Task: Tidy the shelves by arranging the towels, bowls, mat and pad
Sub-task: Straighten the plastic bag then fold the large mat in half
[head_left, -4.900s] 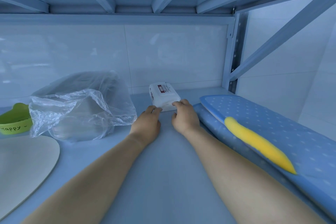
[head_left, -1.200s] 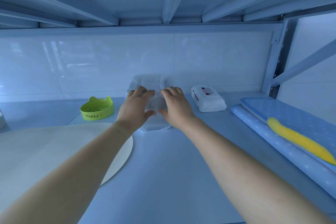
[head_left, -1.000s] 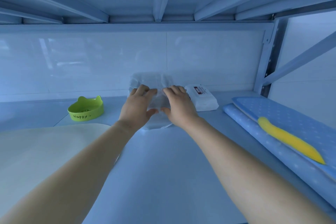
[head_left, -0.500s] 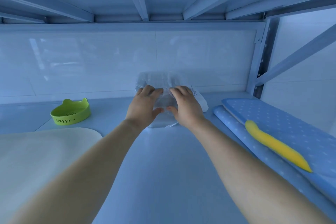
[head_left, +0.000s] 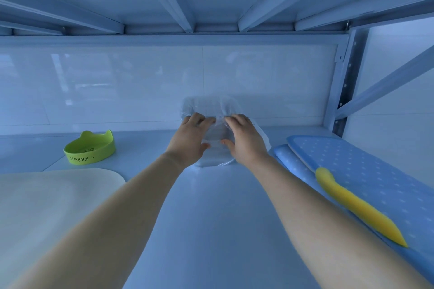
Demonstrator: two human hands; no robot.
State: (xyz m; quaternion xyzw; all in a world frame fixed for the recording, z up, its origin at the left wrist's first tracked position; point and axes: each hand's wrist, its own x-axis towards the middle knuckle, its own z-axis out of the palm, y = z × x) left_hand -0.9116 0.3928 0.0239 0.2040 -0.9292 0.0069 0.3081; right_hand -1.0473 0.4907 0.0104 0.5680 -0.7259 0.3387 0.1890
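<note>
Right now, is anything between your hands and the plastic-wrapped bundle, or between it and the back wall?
Nothing visible. Left hand and right hand hold the plastic-wrapped bundle; no object shows between it and the back wall.

Bagged bundle point(head_left: 209, 105) now against white pack point(head_left: 263, 136)

Both arms are bare: the left forearm point(head_left: 112, 218) and right forearm point(head_left: 328, 230) show skin all the way to the wrists. The left hand point(head_left: 190, 141) and right hand point(head_left: 244, 141) are bare too. The nails look short, though the bluish light makes this uncertain.
</note>
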